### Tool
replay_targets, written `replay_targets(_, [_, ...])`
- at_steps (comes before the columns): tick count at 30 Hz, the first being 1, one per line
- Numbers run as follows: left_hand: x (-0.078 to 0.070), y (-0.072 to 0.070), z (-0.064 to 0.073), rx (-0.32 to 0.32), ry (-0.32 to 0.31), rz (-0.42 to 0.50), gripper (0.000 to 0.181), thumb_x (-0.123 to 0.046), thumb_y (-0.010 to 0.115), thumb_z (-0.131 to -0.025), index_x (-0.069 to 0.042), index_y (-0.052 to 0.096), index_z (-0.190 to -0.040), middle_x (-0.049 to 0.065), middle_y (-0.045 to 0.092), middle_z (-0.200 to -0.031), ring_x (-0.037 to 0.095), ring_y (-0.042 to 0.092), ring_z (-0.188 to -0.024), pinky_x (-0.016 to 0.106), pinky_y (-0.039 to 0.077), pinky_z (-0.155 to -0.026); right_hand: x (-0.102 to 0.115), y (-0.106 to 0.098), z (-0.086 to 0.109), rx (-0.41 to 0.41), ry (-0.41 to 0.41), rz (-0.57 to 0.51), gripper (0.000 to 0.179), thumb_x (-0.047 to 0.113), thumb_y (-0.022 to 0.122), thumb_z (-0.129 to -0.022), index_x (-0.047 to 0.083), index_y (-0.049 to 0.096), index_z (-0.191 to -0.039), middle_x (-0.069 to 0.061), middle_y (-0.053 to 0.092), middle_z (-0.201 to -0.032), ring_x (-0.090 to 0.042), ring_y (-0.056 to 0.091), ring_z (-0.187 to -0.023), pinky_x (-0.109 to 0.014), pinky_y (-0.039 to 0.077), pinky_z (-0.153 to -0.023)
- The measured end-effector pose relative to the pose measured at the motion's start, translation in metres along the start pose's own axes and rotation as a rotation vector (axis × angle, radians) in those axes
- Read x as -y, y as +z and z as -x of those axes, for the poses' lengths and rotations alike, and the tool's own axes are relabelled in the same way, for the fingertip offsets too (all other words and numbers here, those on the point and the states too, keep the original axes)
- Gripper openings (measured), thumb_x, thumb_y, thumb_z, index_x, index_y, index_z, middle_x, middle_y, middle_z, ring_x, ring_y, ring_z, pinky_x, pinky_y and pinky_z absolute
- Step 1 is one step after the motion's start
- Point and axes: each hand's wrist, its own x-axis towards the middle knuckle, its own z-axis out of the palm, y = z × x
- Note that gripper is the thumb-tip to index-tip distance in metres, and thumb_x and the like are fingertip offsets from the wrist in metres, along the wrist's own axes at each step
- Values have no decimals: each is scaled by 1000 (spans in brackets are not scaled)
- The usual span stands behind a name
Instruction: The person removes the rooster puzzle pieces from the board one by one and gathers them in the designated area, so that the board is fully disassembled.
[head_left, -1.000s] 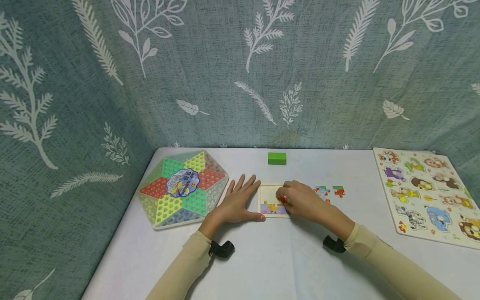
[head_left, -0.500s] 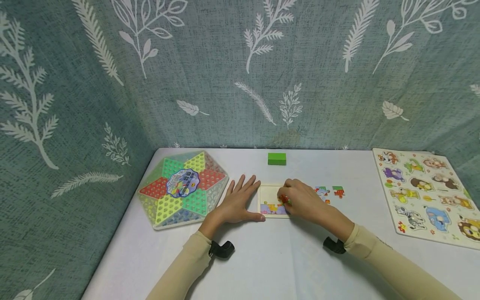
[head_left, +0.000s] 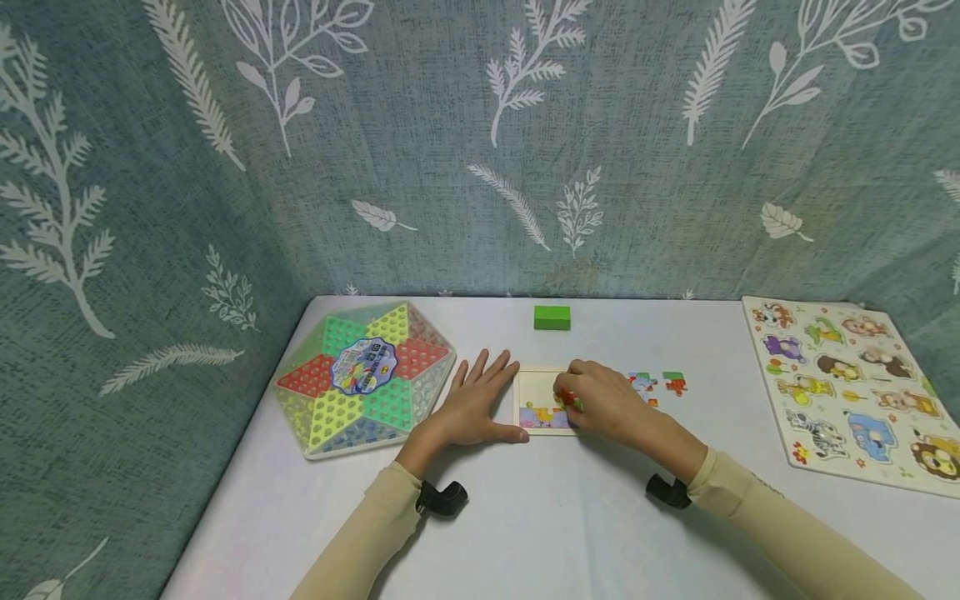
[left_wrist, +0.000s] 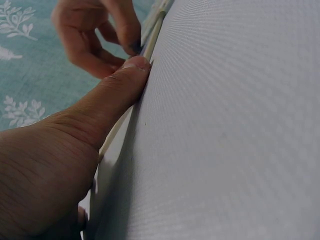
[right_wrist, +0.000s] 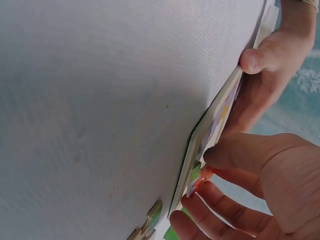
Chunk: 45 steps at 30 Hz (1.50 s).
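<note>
My left hand [head_left: 472, 408] lies with its fingers spread at the left edge of a small wooden puzzle tray [head_left: 540, 368], its thumb touching the tray's near left corner. A row of joined purple and yellow puzzle pieces [head_left: 543, 417] fills the tray's near side. Over the tray's right part, my right hand [head_left: 606, 402] pinches a red and green puzzle piece [right_wrist: 204, 174] between thumb and fingers. In the head view the fingers cover much of this piece. The left wrist view shows my left thumb [left_wrist: 120, 82] against the tray's edge.
Several loose puzzle pieces [head_left: 674, 383] lie right of the tray, partly behind the right hand. A green block [head_left: 552, 317] stands beyond it. A star-patterned Chinese checkers board [head_left: 337, 417] lies left, and an animal puzzle board [head_left: 847, 396] lies right. A curtain hangs behind the table.
The right hand shifts very slightly over the tray, still pinching the red and green puzzle piece. The left hand stays at the tray's left edge.
</note>
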Motion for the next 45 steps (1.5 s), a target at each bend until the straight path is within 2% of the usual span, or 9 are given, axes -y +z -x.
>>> replay_targets(11, [1,1,0,1,3,4,110,-63,77,-78,-15,21,-161,4,8,-167,31,-5,-152,56,-5,-118,-3,-3,4,-48,-42,7,14,9,80,-82,13,73,-94,2,60,-88,-12,53,-75,-27,46,-62])
replay_targets(20, [0,0,-1,0,-2,-7,111,-62,77,-78,-15,21,-161,5,8,-167,32,-4,-152,56,-5,-118,-10,-10,20,-116,-75,19,15,5,80,-80,12,74,-91,2,62,-87,-12,54,-75,-25,47,-60])
replay_targets(26, [-2,-1,0,1,-6,-6,112,-62,78,-77,-15,22,-161,4,8,-168,32,-5,-152,55,-6,-118,-14,-17,34,-153,-66,44,16,5,82,-79,11,76,-93,1,63,-88,-14,55,-74,-24,45,-55])
replay_targets(29, [-2,-1,0,3,-8,-12,112,-63,78,-77,-16,21,-161,4,8,-168,31,-5,-152,54,-6,-118,-18,-21,40,-162,-55,47,17,4,81,-79,10,76,-94,0,63,-89,-14,55,-75,-25,46,-57])
replay_targets(33, [-2,0,0,2,-11,-11,112,-62,78,-77,-16,21,-161,4,8,-168,31,-5,-152,54,-6,-118,-22,-25,47,-164,-38,52,17,2,79,-79,10,76,-94,0,63,-91,-16,56,-77,-27,47,-60])
replay_targets(39, [-1,1,-1,-2,-7,-10,112,-62,78,-77,-15,21,-161,5,8,-167,32,-4,-152,55,-5,-118,-27,-31,57,-167,-12,69,20,2,79,-78,12,76,-95,1,63,-91,-16,56,-78,-26,45,-55])
replay_targets(45, [-1,0,-1,-11,-3,-20,112,-63,78,-77,-15,22,-161,5,10,-167,32,-3,-152,56,-4,-118,-28,-39,67,-161,5,98,24,3,79,-78,10,76,-100,-2,63,-95,-18,58,-82,-32,48,-57])
